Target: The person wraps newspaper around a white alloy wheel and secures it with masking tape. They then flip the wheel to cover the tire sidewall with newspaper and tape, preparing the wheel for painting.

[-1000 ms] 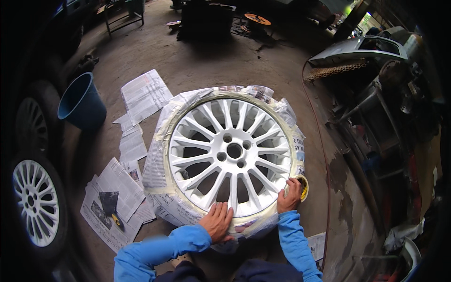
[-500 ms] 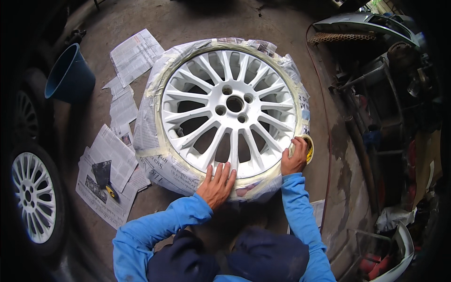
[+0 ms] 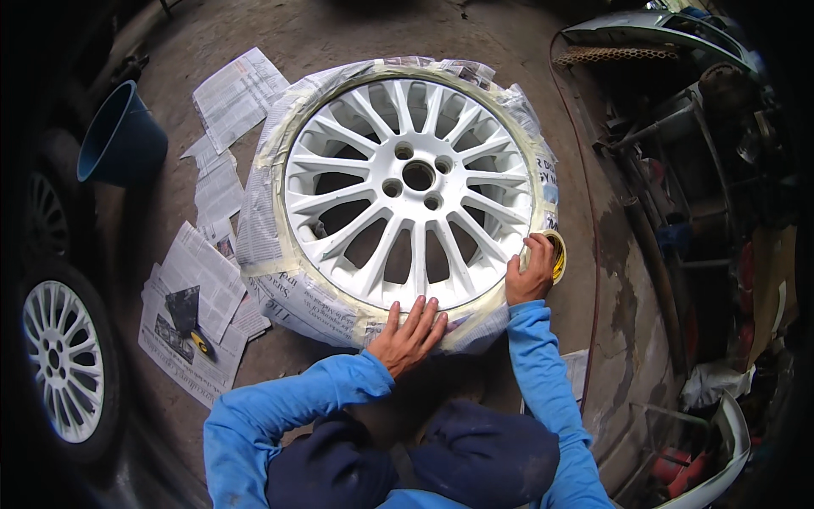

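Note:
A white multi-spoke wheel point(image 3: 428, 208) lies face up in front of me, its tyre wrapped in newspaper point(image 3: 267, 212) fixed along the rim with pale masking tape point(image 3: 292, 259). My left hand point(image 3: 409, 338) lies flat with fingers stretched over the taped edge nearest me, the fingertips at the rim. On the near right edge, my right hand point(image 3: 532, 270) is wrapped round a roll of masking tape point(image 3: 559, 257) with a yellow core. The palm side of that hand and the tape end beneath it are hidden.
Loose newspaper sheets point(image 3: 199, 271) lie on the floor to the left, with a dark flat piece point(image 3: 183, 310) and a yellow-and-black tool point(image 3: 200, 343) on them. Farther left are a blue bucket point(image 3: 127, 140) and another white wheel point(image 3: 64, 360). Metal parts point(image 3: 678, 127) crowd the right side; a thin hose point(image 3: 587, 195) runs nearby.
My left hand has slid a little to the right along the taped rim edge. My right hand stays on the tape roll. The whole view has shifted slightly.

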Demonstrator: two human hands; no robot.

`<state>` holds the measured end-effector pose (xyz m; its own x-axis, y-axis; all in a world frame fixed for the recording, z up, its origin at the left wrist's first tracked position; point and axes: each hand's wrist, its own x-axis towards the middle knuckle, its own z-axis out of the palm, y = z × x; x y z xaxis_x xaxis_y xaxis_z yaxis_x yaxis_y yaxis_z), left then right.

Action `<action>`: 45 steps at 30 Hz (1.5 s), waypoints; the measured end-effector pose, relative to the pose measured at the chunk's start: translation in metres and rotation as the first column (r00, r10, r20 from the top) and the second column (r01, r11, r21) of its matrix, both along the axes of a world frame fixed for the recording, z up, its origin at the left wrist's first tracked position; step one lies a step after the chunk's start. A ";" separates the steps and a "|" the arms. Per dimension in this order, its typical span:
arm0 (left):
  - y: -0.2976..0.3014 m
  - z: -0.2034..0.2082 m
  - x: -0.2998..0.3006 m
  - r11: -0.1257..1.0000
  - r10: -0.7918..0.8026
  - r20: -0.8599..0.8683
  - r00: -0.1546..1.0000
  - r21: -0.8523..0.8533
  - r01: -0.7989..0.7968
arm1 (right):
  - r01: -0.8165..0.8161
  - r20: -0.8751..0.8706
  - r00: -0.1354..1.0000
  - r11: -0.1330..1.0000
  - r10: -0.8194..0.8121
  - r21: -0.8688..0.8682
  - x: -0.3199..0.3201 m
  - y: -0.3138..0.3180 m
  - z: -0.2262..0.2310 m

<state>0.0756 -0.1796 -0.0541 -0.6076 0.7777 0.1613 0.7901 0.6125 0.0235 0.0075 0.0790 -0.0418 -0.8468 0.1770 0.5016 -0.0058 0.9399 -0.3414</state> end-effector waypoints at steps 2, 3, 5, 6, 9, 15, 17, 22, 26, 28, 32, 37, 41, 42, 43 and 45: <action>0.001 0.000 0.001 0.999 0.019 -0.050 0.999 -0.032 -0.021 | 0.002 -0.005 1.000 1.000 -0.002 0.001 0.000 -0.001 0.000; 0.001 0.000 0.002 0.998 0.027 -0.068 0.997 -0.054 -0.031 | 0.001 -0.009 1.000 1.000 -0.001 -0.004 -0.001 -0.002 0.001; 0.001 0.000 0.004 0.999 0.015 -0.090 0.996 -0.036 -0.018 | -0.001 -0.018 1.000 1.000 0.001 -0.011 -0.001 -0.003 0.002; 0.001 0.000 0.005 1.000 0.009 -0.089 0.996 -0.022 -0.011 | 0.004 -0.006 1.000 1.000 -0.004 -0.012 -0.001 -0.003 0.003; 0.004 -0.001 0.008 0.999 -0.033 -0.160 0.986 -0.046 0.026 | 0.013 0.017 1.000 1.000 -0.013 -0.013 0.001 -0.003 0.003; 0.002 -0.011 0.011 0.972 -0.217 -0.179 0.960 0.048 0.229 | -0.001 -0.015 1.000 1.000 0.001 0.003 -0.002 -0.003 0.002; -0.003 -0.018 0.020 0.858 -0.419 -0.151 0.895 0.255 0.445 | -0.018 -0.022 1.000 1.000 0.017 -0.007 -0.001 -0.003 0.006; -0.009 -0.036 0.058 0.583 -0.747 -0.013 0.665 0.468 0.664 | 0.054 -0.237 0.967 0.983 -0.095 -0.174 0.029 0.008 0.033; -0.006 -0.047 0.064 0.634 -0.729 0.112 0.675 0.481 0.605 | 0.250 -0.268 0.921 0.957 -0.282 -0.149 0.073 0.041 0.041; -0.003 -0.052 0.057 0.638 -0.733 0.224 0.642 0.553 0.536 | 0.310 -0.186 0.924 0.939 -0.334 -0.147 0.093 0.061 0.028; -0.002 -0.059 0.043 0.722 -0.670 0.569 0.477 0.649 0.241 | 0.448 0.134 0.893 0.882 -0.431 -0.148 0.146 0.084 -0.029; -0.006 -0.069 0.041 0.776 -0.607 0.737 0.296 0.630 0.022 | 0.405 0.415 0.841 0.913 -0.346 -0.058 0.202 0.082 -0.116; -0.004 -0.073 0.047 0.807 -0.553 0.763 0.335 0.590 -0.010 | 0.366 0.499 0.826 0.923 -0.264 -0.118 0.216 0.074 -0.174; -0.003 -0.073 0.049 0.797 -0.556 0.770 0.313 0.601 -0.063 | 0.313 0.443 0.867 0.941 -0.228 -0.127 0.217 0.074 -0.183; -0.003 -0.073 0.049 0.806 -0.544 0.793 0.275 0.585 -0.092 | 0.310 0.445 0.871 0.936 -0.209 -0.167 0.217 0.075 -0.189; -0.002 -0.074 0.053 0.791 -0.552 0.788 0.275 0.598 -0.126 | 0.327 0.457 0.873 0.900 -0.172 -0.287 0.216 0.074 -0.195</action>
